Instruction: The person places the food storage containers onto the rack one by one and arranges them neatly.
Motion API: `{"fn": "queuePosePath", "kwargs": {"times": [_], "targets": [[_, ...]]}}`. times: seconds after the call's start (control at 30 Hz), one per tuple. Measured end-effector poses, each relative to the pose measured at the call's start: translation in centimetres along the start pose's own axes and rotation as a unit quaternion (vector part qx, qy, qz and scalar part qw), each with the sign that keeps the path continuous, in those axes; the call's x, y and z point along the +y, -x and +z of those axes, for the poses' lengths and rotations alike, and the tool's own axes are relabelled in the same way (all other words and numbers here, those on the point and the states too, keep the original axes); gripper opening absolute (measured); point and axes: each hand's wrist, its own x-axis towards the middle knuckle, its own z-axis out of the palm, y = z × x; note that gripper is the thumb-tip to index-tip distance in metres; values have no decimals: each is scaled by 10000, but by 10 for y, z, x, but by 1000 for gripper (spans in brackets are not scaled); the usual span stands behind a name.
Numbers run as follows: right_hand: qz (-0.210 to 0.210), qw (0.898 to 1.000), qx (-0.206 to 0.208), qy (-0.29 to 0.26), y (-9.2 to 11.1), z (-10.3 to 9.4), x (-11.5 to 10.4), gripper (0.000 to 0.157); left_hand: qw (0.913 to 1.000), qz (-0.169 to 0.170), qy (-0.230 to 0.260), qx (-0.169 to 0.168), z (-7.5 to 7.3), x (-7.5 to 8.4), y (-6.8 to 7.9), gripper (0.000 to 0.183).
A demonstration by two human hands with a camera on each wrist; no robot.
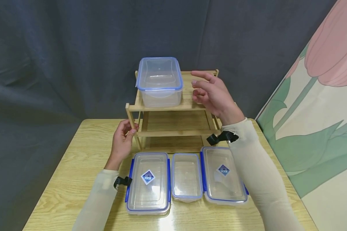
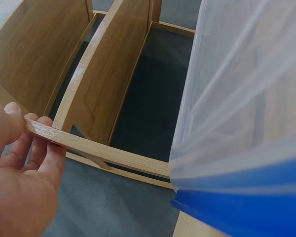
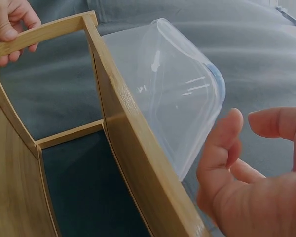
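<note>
Partly, our right sleeve (image 1: 257,173) is covering the lidded box (image 1: 219,184) at five o'clock in the head view. We are pinching the wooden rack (image 1: 179,133) with our left hand (image 1: 122,142); the clear tub (image 1: 161,83) is resting on top, at nine o'clock from our right hand (image 1: 214,94), whose fingers are hovering apart.

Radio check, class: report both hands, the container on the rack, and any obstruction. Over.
Left hand gripping rack upright. Right hand empty, not touching container. Container on top shelf. Nothing visible blocking between them.
</note>
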Motion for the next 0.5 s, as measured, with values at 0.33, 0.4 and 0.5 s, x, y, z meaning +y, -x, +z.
{"fn": "queuePosePath", "kwargs": {"times": [0.33, 0.4, 0.5], "targets": [[-201, 9997, -77, -64, 22, -18, -1, 40, 10000, 15, -9, 29, 3, -1, 2, 28], [-245, 9995, -178, -89, 28, -22, -1, 40, 10000, 40, 14, 25, 4, 0, 2, 28], [-318, 9991, -283, -80, 37, -26, -2, 42, 10000, 54, 44, 7, 4, 0, 2, 28]]}}
